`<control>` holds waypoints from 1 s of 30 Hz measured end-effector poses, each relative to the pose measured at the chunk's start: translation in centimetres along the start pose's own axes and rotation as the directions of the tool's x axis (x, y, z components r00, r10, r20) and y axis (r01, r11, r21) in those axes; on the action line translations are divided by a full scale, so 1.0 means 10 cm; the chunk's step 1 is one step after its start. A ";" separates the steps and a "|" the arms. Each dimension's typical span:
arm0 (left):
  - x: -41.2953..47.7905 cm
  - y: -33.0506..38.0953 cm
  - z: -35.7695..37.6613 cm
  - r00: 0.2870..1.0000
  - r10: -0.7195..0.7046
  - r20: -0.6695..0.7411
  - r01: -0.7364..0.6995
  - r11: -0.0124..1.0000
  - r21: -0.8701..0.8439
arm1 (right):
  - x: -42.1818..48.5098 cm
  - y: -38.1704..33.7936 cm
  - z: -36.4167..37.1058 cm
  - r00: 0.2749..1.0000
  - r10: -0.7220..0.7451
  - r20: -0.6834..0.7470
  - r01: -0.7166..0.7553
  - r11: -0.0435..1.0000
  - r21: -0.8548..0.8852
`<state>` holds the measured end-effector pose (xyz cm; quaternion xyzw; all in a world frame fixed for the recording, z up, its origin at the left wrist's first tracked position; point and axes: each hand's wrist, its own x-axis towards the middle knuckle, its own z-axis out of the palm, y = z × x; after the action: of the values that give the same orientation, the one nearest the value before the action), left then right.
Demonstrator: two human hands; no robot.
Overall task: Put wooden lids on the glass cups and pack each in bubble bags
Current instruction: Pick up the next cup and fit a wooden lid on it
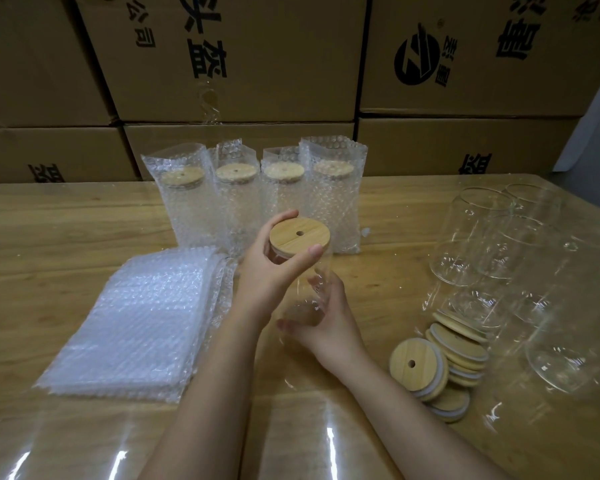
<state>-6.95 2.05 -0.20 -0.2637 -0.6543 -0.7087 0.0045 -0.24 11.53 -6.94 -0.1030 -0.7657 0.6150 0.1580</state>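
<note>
The cup (321, 265), its lid (300, 239) on, is held tilted above the middle of the table (49, 230). The left hand (267, 275) curls thumb and fingers round the lid's rim, and the right hand (329, 323) wraps the cup's base. From the cup, four bagged cups (238, 202) stand at 12 o'clock, a stack of bags (136, 317) lies at 8 o'clock, spare lids (444, 358) at 4 o'clock and empty cups (492, 244) at 3 o'clock. Behind stand boxes (239, 64).

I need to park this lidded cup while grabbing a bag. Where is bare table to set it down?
Bare table lies between the row of packed cups and the empty glass cups; the lidded cup should fit there. Also free: far left, behind the stack of bubble bags. Crowded: the right side, glasses and loose wooden lids.
</note>
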 end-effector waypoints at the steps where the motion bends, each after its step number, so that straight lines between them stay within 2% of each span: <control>1: 0.00 -0.04 0.01 1.000 -0.009 -0.023 0.009 1.000 -0.023 | 0.00 0.01 0.00 1.000 -0.003 -0.001 0.003 1.000 -0.002; 5: -0.01 -0.22 0.09 0.978 -0.196 -0.078 0.171 0.954 -0.245 | -0.01 0.02 0.01 0.999 -0.043 -0.026 0.043 0.999 0.008; 12: -0.04 -0.39 0.12 0.958 -0.265 -0.112 0.220 0.926 -0.308 | -0.01 0.03 0.01 0.998 -0.063 -0.008 0.063 0.998 0.016; 16: -0.15 -0.38 0.13 0.944 -0.329 -0.034 0.294 0.884 -0.364 | -0.02 0.02 0.01 0.997 -0.078 0.020 0.076 0.994 0.077; 21: -0.19 -0.37 0.15 0.953 -0.287 -0.098 0.245 0.918 -0.311 | 0.00 0.06 0.02 0.996 -0.089 0.005 0.088 0.989 0.115; 23: -0.21 -0.36 0.13 0.949 -0.279 -0.147 0.253 0.951 -0.175 | 0.02 0.08 0.02 0.996 -0.087 0.001 0.086 0.987 0.137; 26: -0.27 -0.33 -0.05 0.957 -0.244 -0.158 0.271 0.945 0.183 | 0.02 0.08 0.02 0.997 -0.072 0.001 0.071 0.986 0.154; 28: -0.27 -0.25 -0.22 0.964 -0.182 -0.193 0.246 0.883 0.400 | 0.03 0.09 0.01 0.998 -0.057 0.008 0.055 0.986 0.159; 30: -0.23 -0.11 -0.39 0.967 -0.038 -0.252 0.193 0.755 0.627 | 0.02 0.09 0.00 0.999 -0.047 0.019 0.044 0.985 0.165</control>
<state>-6.82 -2.21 -2.11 -0.1233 -0.8685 -0.4637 0.1246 -0.46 11.83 -7.83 -0.0650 -0.7164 0.6733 0.1711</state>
